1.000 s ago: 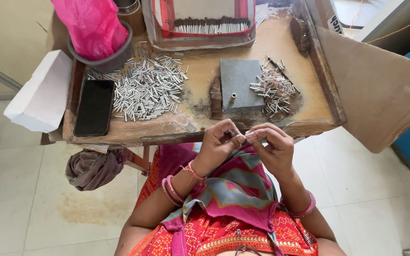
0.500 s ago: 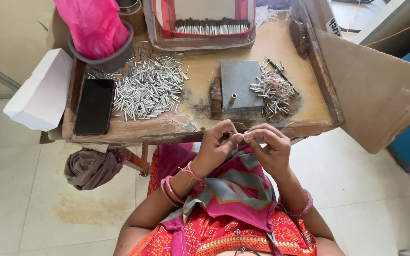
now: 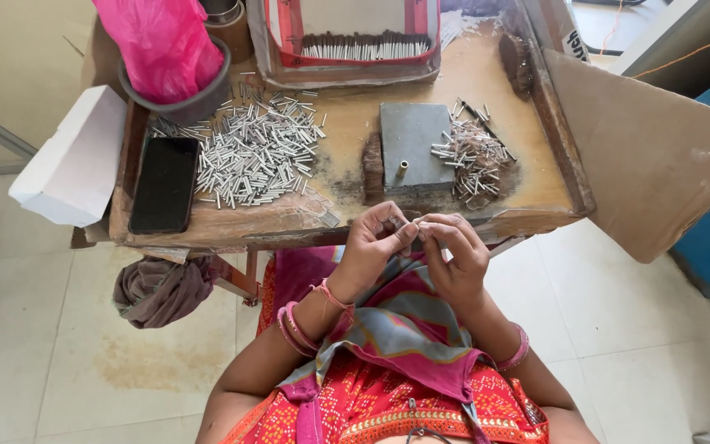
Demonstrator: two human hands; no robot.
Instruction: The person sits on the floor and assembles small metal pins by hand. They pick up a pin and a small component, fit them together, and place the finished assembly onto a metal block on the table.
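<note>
Together, left hand [image 3: 375, 247] and right hand [image 3: 454, 251] pinching small tube [image 3: 411, 222], grey block [image 3: 415, 148] beyond

Single view, head-worn camera: looks steeply down from above the seated person, facing forward across the lap to the wooden work table [image 3: 470, 78]. Table's near edge lies mid-frame, its far edge cut by the top of frame; floor shows at both sides. Middling closeness. No second view.
</note>
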